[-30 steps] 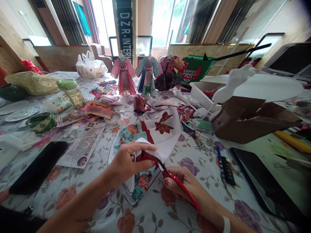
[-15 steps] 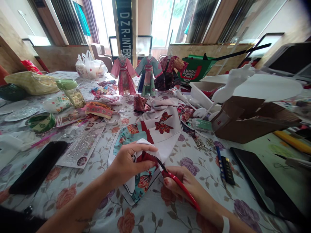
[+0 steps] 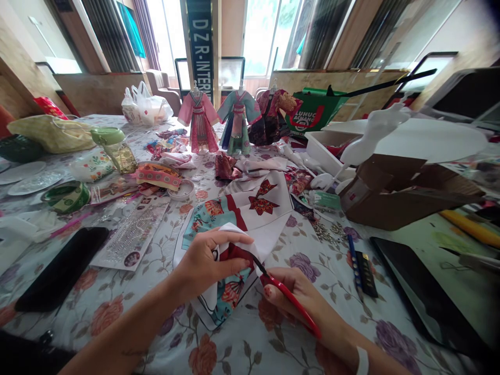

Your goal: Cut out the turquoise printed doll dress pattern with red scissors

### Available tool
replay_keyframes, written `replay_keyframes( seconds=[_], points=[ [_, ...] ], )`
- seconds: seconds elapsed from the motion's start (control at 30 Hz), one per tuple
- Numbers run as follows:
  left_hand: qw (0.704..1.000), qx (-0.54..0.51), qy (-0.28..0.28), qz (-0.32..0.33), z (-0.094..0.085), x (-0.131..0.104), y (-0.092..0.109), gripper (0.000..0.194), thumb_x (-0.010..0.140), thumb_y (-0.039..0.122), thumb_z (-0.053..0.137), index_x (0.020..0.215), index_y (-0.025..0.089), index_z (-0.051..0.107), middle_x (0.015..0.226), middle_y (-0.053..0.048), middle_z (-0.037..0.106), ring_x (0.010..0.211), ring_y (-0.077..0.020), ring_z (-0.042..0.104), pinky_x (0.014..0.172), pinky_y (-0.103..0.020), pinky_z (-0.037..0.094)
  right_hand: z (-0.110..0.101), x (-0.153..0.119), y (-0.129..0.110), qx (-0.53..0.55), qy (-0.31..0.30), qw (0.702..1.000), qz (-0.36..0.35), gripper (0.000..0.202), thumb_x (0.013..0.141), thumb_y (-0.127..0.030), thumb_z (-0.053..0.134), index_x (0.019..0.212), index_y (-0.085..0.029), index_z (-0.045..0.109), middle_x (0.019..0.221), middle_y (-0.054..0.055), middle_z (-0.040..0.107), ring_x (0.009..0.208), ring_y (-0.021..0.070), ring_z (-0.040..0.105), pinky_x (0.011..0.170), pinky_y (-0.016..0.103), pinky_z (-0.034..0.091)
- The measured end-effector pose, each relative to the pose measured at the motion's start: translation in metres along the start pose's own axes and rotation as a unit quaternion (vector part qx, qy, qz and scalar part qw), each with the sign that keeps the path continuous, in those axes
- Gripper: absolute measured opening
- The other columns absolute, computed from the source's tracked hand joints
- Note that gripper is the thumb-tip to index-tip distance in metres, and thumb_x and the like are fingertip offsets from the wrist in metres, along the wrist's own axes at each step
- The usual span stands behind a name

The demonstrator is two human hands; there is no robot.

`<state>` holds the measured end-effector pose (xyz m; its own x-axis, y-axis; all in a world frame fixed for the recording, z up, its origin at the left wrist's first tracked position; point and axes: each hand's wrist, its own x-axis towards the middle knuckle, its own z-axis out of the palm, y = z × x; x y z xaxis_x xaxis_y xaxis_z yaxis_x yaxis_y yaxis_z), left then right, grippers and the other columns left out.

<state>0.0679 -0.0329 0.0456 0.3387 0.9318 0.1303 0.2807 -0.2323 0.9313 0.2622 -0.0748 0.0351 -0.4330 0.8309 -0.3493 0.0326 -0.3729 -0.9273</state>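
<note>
A printed fabric piece (image 3: 255, 208), white with turquoise fan patterns, red bands and a red bow motif, lies in front of me with its near part folded up. My left hand (image 3: 213, 258) pinches that raised fold between thumb and fingers. In my right hand (image 3: 291, 291) is a pair of red-handled scissors (image 3: 295, 302), fingers wrapped round the handles. Their dark blades point up and left, at the fabric beside my left fingertips. The blade tips are partly hidden by the cloth, so whether they are parted is unclear.
A black phone (image 3: 62, 268) and a rhinestone sheet (image 3: 130, 234) lie left. On the right are a blue pencil (image 3: 354, 265), a dark tablet (image 3: 425, 291), a cardboard box (image 3: 406, 192) and a white mini mannequin (image 3: 371, 133). Small dresses (image 3: 198, 122) stand behind, near a green bag (image 3: 312, 112).
</note>
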Motion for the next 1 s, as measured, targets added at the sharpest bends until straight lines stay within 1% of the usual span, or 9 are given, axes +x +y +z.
replay_keyframes(
  seconds=[0.2, 0.3, 0.5, 0.57, 0.73, 0.87, 1.0],
  points=[
    [1.000, 0.002, 0.001, -0.001, -0.0002, 0.0003, -0.0013, 0.030, 0.069, 0.021, 0.075, 0.099, 0.021, 0.074, 0.095, -0.005, 0.070, 0.084, -0.0181, 0.062, 0.075, -0.027, 0.048, 0.0000, -0.0018, 0.0015, -0.005, 0.004, 1.000, 0.004, 0.047, 0.071, -0.059, 0.066, 0.059, -0.018, 0.045, 0.051, -0.003, 0.045, 0.049, 0.0102, 0.042, 0.049, 0.022, 0.036],
    [1.000, -0.002, 0.001, -0.001, -0.0006, 0.0006, -0.0014, 0.030, 0.069, 0.021, 0.075, 0.098, 0.020, 0.074, 0.096, -0.006, 0.070, 0.084, -0.0179, 0.062, 0.076, -0.027, 0.048, 0.0000, -0.0019, 0.0018, -0.004, 0.010, 1.000, 0.006, 0.046, 0.073, -0.057, 0.066, 0.060, -0.018, 0.046, 0.051, -0.003, 0.046, 0.050, 0.0102, 0.043, 0.049, 0.022, 0.035],
    [1.000, -0.010, 0.005, 0.001, -0.0002, 0.0012, -0.0012, 0.030, 0.068, 0.020, 0.075, 0.098, 0.020, 0.074, 0.096, -0.005, 0.070, 0.080, -0.0160, 0.062, 0.075, -0.026, 0.048, -0.0042, 0.0000, 0.0031, -0.025, -0.011, 1.000, -0.013, 0.049, 0.074, -0.060, 0.064, 0.058, -0.016, 0.050, 0.049, -0.002, 0.049, 0.044, 0.0077, 0.036, 0.043, 0.021, 0.027],
    [1.000, -0.011, 0.003, -0.001, -0.0001, 0.0017, -0.0013, 0.030, 0.068, 0.020, 0.076, 0.099, 0.021, 0.074, 0.096, -0.005, 0.070, 0.077, -0.0151, 0.061, 0.072, -0.025, 0.048, -0.0051, -0.0001, 0.0044, -0.037, -0.012, 0.999, -0.018, 0.050, 0.074, -0.061, 0.062, 0.057, -0.015, 0.052, 0.048, -0.001, 0.051, 0.044, 0.0080, 0.037, 0.043, 0.022, 0.026],
    [1.000, -0.010, 0.000, 0.000, -0.0010, 0.0007, -0.0012, 0.030, 0.068, 0.021, 0.076, 0.098, 0.021, 0.075, 0.093, -0.005, 0.070, 0.076, -0.0150, 0.060, 0.071, -0.025, 0.048, -0.0047, -0.0012, 0.0067, -0.047, 0.008, 0.999, -0.016, 0.050, 0.075, -0.061, 0.062, 0.060, -0.014, 0.055, 0.052, 0.002, 0.055, 0.048, 0.0105, 0.043, 0.046, 0.023, 0.029],
    [1.000, -0.012, -0.005, -0.003, -0.0019, 0.0001, -0.0008, 0.030, 0.069, 0.022, 0.075, 0.099, 0.021, 0.074, 0.094, -0.005, 0.070, 0.073, -0.0144, 0.059, 0.068, -0.024, 0.048, -0.0047, -0.0011, 0.0065, -0.045, 0.010, 0.999, -0.016, 0.048, 0.075, -0.059, 0.063, 0.060, -0.014, 0.055, 0.052, 0.002, 0.056, 0.049, 0.0115, 0.045, 0.048, 0.023, 0.032],
    [1.000, -0.011, -0.010, 0.002, -0.0030, 0.0018, -0.0010, 0.030, 0.069, 0.021, 0.075, 0.099, 0.021, 0.074, 0.095, -0.004, 0.070, 0.075, -0.0144, 0.060, 0.068, -0.024, 0.048, -0.0043, -0.0017, 0.0058, -0.028, 0.000, 0.999, -0.016, 0.045, 0.075, -0.055, 0.065, 0.058, -0.015, 0.055, 0.052, 0.002, 0.057, 0.050, 0.0127, 0.048, 0.051, 0.024, 0.036]
  ],
)
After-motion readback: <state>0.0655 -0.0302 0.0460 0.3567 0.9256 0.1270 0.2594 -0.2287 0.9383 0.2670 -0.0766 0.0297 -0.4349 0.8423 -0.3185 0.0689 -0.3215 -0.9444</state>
